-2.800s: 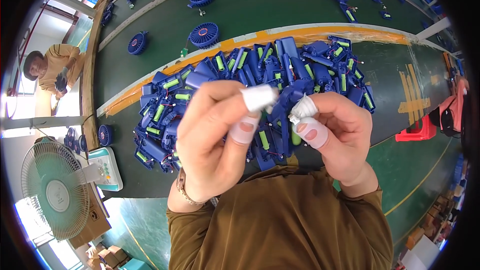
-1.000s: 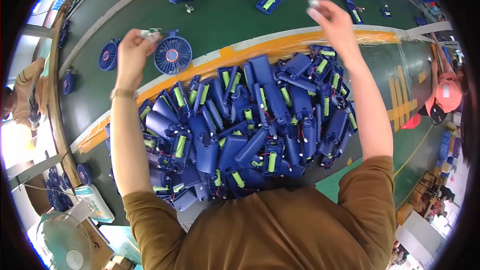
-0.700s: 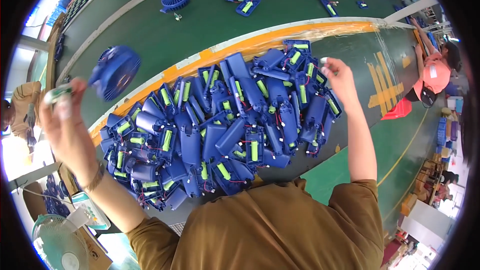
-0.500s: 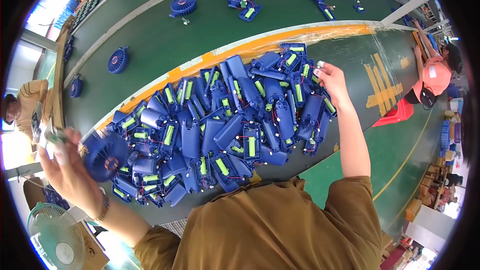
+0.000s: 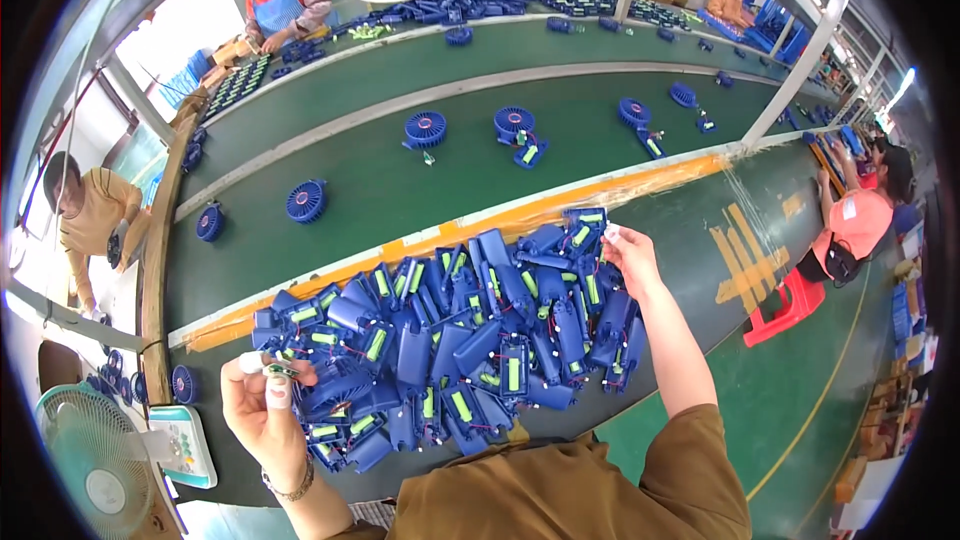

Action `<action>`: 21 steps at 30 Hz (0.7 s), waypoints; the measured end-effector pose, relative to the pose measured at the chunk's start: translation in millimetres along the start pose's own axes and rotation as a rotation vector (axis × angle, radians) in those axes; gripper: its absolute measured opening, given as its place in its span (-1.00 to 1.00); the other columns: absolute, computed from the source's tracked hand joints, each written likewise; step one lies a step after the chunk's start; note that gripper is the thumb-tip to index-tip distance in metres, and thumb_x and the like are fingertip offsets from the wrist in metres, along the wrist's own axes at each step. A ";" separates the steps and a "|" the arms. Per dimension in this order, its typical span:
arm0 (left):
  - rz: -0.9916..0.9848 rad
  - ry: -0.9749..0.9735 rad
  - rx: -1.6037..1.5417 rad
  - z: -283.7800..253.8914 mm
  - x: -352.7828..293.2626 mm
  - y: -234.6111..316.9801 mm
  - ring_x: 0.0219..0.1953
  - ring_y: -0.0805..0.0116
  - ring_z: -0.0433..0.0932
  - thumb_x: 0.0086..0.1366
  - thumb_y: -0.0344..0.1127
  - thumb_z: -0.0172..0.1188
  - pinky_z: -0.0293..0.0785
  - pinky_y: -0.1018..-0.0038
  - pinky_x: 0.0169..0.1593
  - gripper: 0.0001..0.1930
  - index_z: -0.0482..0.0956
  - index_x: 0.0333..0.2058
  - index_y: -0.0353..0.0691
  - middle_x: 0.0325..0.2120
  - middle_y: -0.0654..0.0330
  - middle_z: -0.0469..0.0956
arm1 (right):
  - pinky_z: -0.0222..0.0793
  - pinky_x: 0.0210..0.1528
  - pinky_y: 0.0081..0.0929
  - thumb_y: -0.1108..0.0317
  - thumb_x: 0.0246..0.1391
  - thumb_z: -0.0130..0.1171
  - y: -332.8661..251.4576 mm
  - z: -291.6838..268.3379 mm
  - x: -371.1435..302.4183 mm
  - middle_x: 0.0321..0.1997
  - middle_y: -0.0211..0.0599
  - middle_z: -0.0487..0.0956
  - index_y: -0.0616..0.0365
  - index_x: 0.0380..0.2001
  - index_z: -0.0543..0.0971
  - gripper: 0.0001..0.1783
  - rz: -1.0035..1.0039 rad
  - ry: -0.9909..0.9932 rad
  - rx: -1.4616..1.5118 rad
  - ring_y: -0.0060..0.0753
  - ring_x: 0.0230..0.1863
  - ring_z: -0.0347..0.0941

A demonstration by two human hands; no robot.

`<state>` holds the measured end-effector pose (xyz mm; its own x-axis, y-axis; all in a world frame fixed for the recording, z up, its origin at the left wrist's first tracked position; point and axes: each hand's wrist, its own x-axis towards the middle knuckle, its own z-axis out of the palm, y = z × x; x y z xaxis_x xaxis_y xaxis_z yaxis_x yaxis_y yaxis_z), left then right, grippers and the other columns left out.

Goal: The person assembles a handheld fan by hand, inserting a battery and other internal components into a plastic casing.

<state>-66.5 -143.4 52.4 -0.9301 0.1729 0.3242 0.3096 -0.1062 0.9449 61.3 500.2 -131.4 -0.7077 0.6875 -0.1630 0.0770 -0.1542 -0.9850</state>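
Note:
My left hand (image 5: 266, 415), white covers on its fingertips, pinches a small green circuit board (image 5: 283, 369) at the left end of a big pile. Just right of that hand, a round blue fan head (image 5: 338, 383) lies against the pile, partly hidden. The pile is made of blue plastic handle shells (image 5: 413, 355), many holding a light-green battery cell (image 5: 514, 374) with thin wires. At its far right end my right hand (image 5: 634, 262) is closed, thumb and fingers together beside a shell with a green cell. What those fingertips hold is too small to make out.
Beyond an orange-taped rail (image 5: 470, 224), a green conveyor belt (image 5: 400, 190) carries several blue fan heads (image 5: 306, 201). A white-edged tray (image 5: 184, 447) and a standing fan (image 5: 100, 460) are at left. Co-workers sit around; one (image 5: 858, 225) is at right near a red stool (image 5: 785, 310).
The view has tilted up, showing more of the far side. My left hand has come inward with the circuit board, and the fan head now rests at the pile. My right hand stays at the pile's far right end.

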 end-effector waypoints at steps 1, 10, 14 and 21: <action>0.011 -0.020 0.019 0.9 0.2 4.5 -0.18 0.18 0.87 0.75 -0.40 0.37 0.84 0.24 0.03 -0.74 0.55 0.24 -0.32 -0.12 -0.03 0.86 | 0.68 -0.05 -0.46 0.37 0.72 0.32 -10.2 5.5 -0.6 0.02 -0.31 0.85 0.34 0.34 0.76 -0.66 -0.020 -0.004 0.000 -0.55 -0.18 0.69; -0.047 -0.033 0.004 -0.6 -10.3 14.9 -0.18 0.27 0.82 0.76 -0.32 0.42 0.78 0.29 0.05 -0.75 0.58 0.19 -0.28 -0.13 0.03 0.86 | 0.53 -0.16 -0.54 0.34 0.73 0.32 -49.4 26.7 -22.1 -0.04 -0.36 0.83 0.24 0.31 0.75 -0.72 -0.175 -0.011 -0.011 -0.64 -0.26 0.60; -0.053 -0.027 -0.005 -7.5 -19.9 14.9 -0.20 0.30 0.80 0.77 -0.32 0.40 0.76 0.31 0.04 -0.76 0.59 0.20 -0.28 -0.13 0.03 0.87 | 0.46 -0.21 -0.57 0.33 0.74 0.32 -65.5 34.8 -37.1 -0.07 -0.39 0.82 0.19 0.29 0.75 -0.74 -0.246 0.023 -0.016 -0.67 -0.29 0.57; -0.049 -0.041 0.037 -11.8 -23.2 15.7 -0.16 0.30 0.80 0.81 -0.27 0.36 0.76 0.30 0.08 -0.69 0.63 0.29 -0.35 -0.10 0.02 0.86 | 0.34 -0.30 -0.63 0.31 0.75 0.32 -84.7 15.2 -62.9 -0.11 -0.44 0.81 0.12 0.26 0.75 -0.78 -0.328 0.082 -0.028 -0.74 -0.36 0.50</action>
<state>-42.4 -160.7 59.2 -0.9354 0.2174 0.2788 0.2722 -0.0601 0.9604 88.6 459.3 -36.9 -0.6394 0.7521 0.1598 -0.1252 0.1032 -0.9867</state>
